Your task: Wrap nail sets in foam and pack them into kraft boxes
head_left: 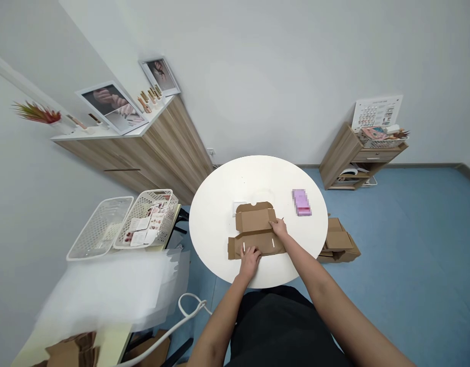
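An unfolded brown cardboard box (256, 220) lies spread out on the white round table (212, 214), its crease running sideways and its side flaps out. My left hand (250, 260) grips the near edge, fingers bent over the near panel. At the right side, by the crease, my right hand (279, 227) is closed on the cardboard's edge. Two small white strips show on the near panel. Partly hidden behind the far left flap lies a pale, clear-looking item (239, 208). A purple pack (302, 202), blurred by pixels, rests farther right.
White baskets, one with printed cards (145, 229), stand to the left beside a stack of white sheets (116, 285). More folded cardboard (72, 351) lies at lower left. Cardboard boxes (339, 239) sit on the floor right of the table. A wooden cabinet (173, 148) stands behind left.
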`<action>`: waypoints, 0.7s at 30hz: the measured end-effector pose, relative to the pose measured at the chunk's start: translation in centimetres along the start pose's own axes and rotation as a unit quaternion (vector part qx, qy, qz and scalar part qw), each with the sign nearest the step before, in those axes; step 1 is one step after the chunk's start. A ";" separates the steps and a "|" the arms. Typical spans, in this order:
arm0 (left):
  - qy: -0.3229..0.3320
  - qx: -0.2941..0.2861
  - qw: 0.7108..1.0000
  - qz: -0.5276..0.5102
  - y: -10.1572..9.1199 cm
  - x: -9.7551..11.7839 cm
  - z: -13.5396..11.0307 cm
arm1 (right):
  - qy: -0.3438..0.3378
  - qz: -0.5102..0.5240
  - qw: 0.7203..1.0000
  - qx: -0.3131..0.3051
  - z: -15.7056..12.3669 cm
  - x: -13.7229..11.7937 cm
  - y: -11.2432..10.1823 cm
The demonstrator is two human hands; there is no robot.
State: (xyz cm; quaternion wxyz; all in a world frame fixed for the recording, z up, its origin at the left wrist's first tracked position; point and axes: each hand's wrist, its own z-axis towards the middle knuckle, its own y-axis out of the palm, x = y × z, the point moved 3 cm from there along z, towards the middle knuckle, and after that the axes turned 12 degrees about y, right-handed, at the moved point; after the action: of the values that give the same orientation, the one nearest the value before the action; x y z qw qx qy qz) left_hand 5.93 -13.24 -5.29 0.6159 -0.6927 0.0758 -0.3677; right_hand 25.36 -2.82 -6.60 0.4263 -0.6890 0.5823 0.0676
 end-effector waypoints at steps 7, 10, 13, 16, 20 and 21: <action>0.072 -0.043 0.995 0.055 -0.7 -0.3 1.3 | -0.012 0.008 1.000 -0.013 -0.7 1.3 -0.2; 0.112 -0.050 0.989 0.079 -1.5 -0.3 2.5 | -0.026 0.013 0.999 -0.020 -0.9 1.3 -0.2; 0.111 -0.034 0.989 0.087 -2.2 -0.8 3.7 | -0.041 0.021 0.999 -0.029 -1.0 1.2 -0.2; 0.093 -0.046 0.990 0.096 -2.2 -1.6 4.6 | -0.047 0.027 0.998 -0.030 -1.1 1.2 -0.2; 0.066 -0.085 0.991 0.086 -1.2 -2.7 5.0 | -0.049 0.030 0.998 -0.032 -1.1 1.0 -0.1; 0.061 -0.090 0.991 0.080 -0.9 -2.9 4.9 | -0.051 0.031 0.998 -0.033 -1.1 1.0 -0.1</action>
State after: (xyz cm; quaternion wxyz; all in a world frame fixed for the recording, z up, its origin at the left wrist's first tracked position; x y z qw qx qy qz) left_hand 6.48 -7.45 -5.51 0.5724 -0.7133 0.2019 -0.3504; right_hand 25.28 -4.29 -6.39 0.4301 -0.6801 0.5783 0.1345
